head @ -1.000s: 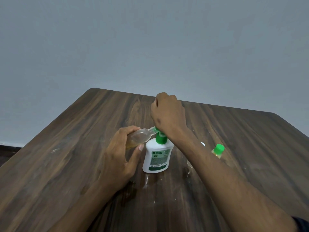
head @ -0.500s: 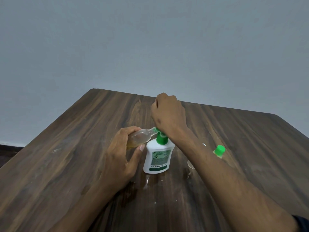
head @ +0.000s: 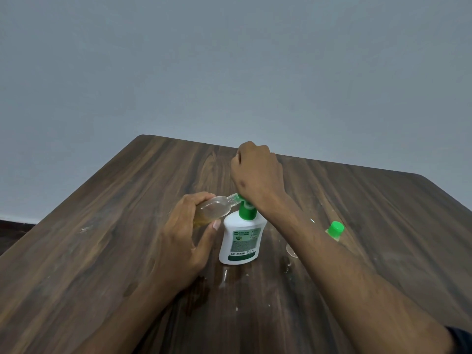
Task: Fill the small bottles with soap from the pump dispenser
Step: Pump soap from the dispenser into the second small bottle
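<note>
Landmark: white pump dispenser (head: 240,241), upright on the dark wood table (head: 102,251), label facing camera, green collar and pump head on top.

Nearest camera: wet smears and small pale specks on the tabletop just in front of the dispenser base. A dark sleeve edge (head: 459,339) shows at the right forearm, well in front and right of the dispenser.

Left hand (head: 184,241) just left of the dispenser, fingers and thumb curled round a small clear bottle (head: 213,209), gripping its lower body. Bottle is tilted nearly on its side, open neck pointing right and meeting the pump spout at the dispenser top. Amber liquid pooled in the low end of the bottle, partly filled.

Right hand (head: 258,177) directly over the dispenser top, fingers curled into a fist, heel of hand resting on the pump head; the head is mostly hidden under it, so can't tell if anything is gripped.

Right of the dispenser, mostly hidden behind the right forearm: a second small bottle with green cap (head: 335,229), standing on the table. A clear rounded object just beside the forearm, too hidden to identify.

Far: table edge, then plain grey-blue wall (head: 229,72).
</note>
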The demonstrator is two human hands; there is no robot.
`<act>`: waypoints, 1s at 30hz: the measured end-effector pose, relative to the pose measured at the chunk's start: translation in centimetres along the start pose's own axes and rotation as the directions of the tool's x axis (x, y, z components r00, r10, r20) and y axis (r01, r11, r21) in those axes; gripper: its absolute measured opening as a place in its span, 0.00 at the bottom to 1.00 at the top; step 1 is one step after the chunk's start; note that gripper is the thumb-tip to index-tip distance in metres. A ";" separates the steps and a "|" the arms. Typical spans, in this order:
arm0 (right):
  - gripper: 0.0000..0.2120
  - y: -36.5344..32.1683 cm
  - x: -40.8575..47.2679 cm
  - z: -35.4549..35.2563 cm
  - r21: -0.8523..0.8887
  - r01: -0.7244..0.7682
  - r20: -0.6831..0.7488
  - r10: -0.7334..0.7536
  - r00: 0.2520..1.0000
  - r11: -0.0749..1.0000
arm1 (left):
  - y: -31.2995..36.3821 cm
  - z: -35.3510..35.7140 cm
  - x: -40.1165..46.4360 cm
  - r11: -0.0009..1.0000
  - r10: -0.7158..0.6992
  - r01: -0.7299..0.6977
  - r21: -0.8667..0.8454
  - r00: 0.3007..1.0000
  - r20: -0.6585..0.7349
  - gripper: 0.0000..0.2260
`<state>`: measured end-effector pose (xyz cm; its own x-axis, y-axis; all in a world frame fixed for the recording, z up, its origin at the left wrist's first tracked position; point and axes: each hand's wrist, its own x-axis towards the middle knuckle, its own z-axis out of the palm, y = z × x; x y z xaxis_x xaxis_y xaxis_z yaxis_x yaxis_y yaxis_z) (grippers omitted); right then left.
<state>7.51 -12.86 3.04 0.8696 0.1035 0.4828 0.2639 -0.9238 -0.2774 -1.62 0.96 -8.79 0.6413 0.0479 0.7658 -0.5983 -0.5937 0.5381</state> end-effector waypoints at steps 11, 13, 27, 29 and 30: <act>0.12 0.1 -0.1 0.4 0.017 -0.023 -0.009 0.023 1.000 1.000 | -0.1 0.0 0.1 1.000 0.002 -0.002 -0.004 1.000 -0.001 0.17; 0.12 0.1 -0.1 0.5 0.021 -0.029 0.012 0.029 0.999 0.999 | -0.1 0.0 0.1 1.000 0.002 -0.002 -0.001 1.000 0.006 0.17; 0.11 0.0 -0.2 0.2 0.006 -0.021 0.011 0.021 1.000 1.000 | -0.2 0.0 0.1 1.000 -0.004 0.004 0.004 1.000 0.001 0.16; 0.11 0.0 -0.2 0.2 0.005 -0.029 0.030 0.029 0.999 1.000 | -0.2 0.0 0.0 1.000 -0.006 0.006 0.005 1.000 0.005 0.16; 0.11 0.0 -0.2 0.1 -0.001 -0.018 0.028 0.018 0.999 1.000 | -0.1 0.0 0.0 1.000 -0.006 0.006 0.003 1.000 0.007 0.16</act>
<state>7.39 -12.85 2.84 0.8855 0.0974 0.4543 0.2482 -0.9257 -0.2853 -1.53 1.07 -8.85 0.6487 0.0457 0.7597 -0.5926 -0.5960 0.5419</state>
